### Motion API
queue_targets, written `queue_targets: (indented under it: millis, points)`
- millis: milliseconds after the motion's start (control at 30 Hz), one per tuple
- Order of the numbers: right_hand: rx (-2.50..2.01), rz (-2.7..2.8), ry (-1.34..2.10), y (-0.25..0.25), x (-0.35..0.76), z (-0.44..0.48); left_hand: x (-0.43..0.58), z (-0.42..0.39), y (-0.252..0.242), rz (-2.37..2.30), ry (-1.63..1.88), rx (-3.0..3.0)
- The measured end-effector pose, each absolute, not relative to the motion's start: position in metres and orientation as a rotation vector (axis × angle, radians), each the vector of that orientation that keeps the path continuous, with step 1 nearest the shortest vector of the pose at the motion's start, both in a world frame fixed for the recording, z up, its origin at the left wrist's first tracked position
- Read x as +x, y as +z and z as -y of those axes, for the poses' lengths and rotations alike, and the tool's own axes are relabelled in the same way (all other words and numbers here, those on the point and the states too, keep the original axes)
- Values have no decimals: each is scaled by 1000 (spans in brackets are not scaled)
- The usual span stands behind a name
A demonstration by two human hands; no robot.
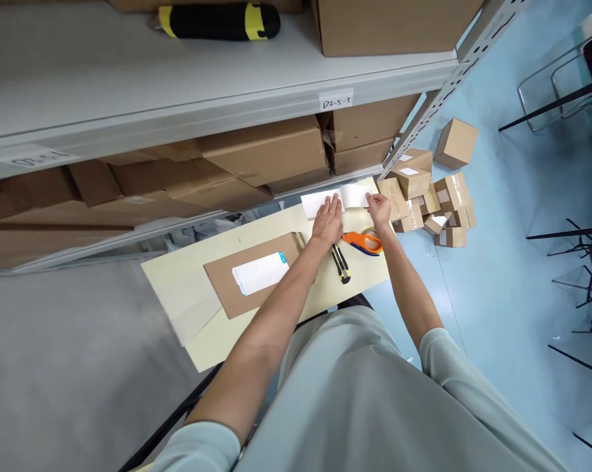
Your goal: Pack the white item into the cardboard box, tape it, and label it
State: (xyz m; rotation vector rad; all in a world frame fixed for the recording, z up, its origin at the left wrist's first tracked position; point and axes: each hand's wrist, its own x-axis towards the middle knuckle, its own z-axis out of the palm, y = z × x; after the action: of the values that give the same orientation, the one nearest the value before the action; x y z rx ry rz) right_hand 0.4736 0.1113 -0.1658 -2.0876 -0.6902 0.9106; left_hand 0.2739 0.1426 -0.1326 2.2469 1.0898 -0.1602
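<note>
Two white paper panels [355, 195], joined or lying side by side, are at the far right end of a pale yellow table. My left hand [328, 221] lies flat across the paper, fingers stretched out. With closed fingers, my right hand [379, 208] pinches the paper's right edge. Just below the hands are orange-handled scissors [365, 244], and a black and yellow utility knife [341, 265] is beside them. Left of my left forearm lies a flat brown cardboard package [221, 278] bearing a white label [259, 272] with a blue corner; my forearm hides part of it.
A grey shelf rack [276, 85] holding cardboard boxes [266, 151] runs along the table's far side. Another utility knife [217, 21] lies on its upper shelf. Small cartons [414, 180] are piled on the blue floor right of the table [212, 347]. Chairs stand farther right.
</note>
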Motion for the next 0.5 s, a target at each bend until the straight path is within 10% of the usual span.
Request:
queue_targets:
  millis: [500]
  points:
    - [-2349,398,896,-130,473,-66,288,-158,-118,-1221,-235,2211]
